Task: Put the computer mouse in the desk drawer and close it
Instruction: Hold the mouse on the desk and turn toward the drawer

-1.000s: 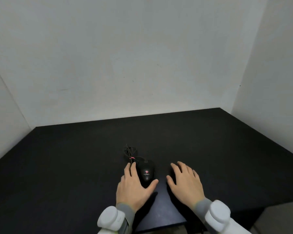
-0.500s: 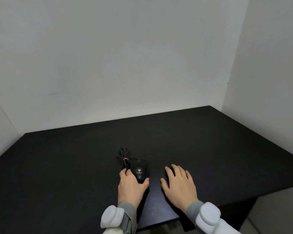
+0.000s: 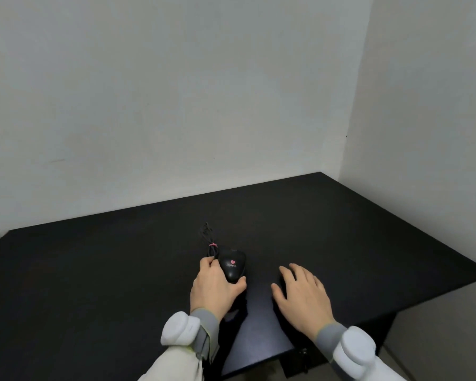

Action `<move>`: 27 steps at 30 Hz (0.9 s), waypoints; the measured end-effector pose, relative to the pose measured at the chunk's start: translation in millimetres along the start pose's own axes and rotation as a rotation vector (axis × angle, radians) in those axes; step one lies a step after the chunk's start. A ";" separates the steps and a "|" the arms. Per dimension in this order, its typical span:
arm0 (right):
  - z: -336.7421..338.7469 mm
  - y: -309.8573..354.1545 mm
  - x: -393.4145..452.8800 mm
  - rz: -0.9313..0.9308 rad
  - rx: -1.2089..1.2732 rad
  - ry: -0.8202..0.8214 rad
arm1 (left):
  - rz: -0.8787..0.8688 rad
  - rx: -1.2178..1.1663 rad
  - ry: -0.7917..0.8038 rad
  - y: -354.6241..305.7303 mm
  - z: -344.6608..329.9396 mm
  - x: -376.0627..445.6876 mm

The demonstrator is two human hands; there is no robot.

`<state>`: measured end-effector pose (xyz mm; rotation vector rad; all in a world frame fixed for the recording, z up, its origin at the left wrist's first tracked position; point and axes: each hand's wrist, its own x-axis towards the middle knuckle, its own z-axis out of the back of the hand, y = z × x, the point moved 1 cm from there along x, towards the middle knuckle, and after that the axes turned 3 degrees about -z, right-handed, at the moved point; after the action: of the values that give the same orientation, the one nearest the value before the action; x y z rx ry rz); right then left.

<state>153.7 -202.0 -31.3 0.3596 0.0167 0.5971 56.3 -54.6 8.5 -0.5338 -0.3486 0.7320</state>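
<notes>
The left hand (image 3: 213,288) has its fingers (image 3: 207,264) curled round the left flank of the black mouse (image 3: 232,266), with the thumb pressed against the near right end of the shell — a closed pinch on the mouse, which sits on the table (image 3: 94,270). Whether its underside touches the surface or is raised a little cannot be told. On top of the mouse, just past the thumb, there is a small pink heart mark above faint lettering too small to read.

Beyond the fingertips of that hand, the mouse's cord (image 3: 208,239) lies bundled in a thin dark loop, tied with a pink band (image 3: 213,245) close to the knuckles; the loop runs away from the hand toward the wall (image 3: 176,92).

To the right of the mouse, with a bare strip of table between, the right hand (image 3: 302,296) lies palm down, fingers spread and flat on the surface — it holds nothing.

Both wrists show grey cuffs (image 3: 205,321) with white padded bands behind them, over pale sleeves (image 3: 173,365).

The table is black and matte, set into a corner of plain white walls. Under its near edge, below the right wrist, dark shapes are too shadowed to make out.
</notes>
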 end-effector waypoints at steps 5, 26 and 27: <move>30.5 -55.7 -7.1 -0.153 0.025 -0.068 | -0.148 0.020 0.062 -56.0 -18.6 12.8; 58.9 -198.4 -43.2 -0.360 0.013 -0.171 | -0.464 0.031 0.245 -151.6 -139.3 -21.8; 57.3 -199.5 -43.7 -0.355 0.015 -0.184 | -0.464 0.029 0.240 -150.3 -140.9 -22.2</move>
<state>233.4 -397.9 -48.4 0.4137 -0.0902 0.2119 188.7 -211.0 -22.6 -0.4839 -0.2250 0.2211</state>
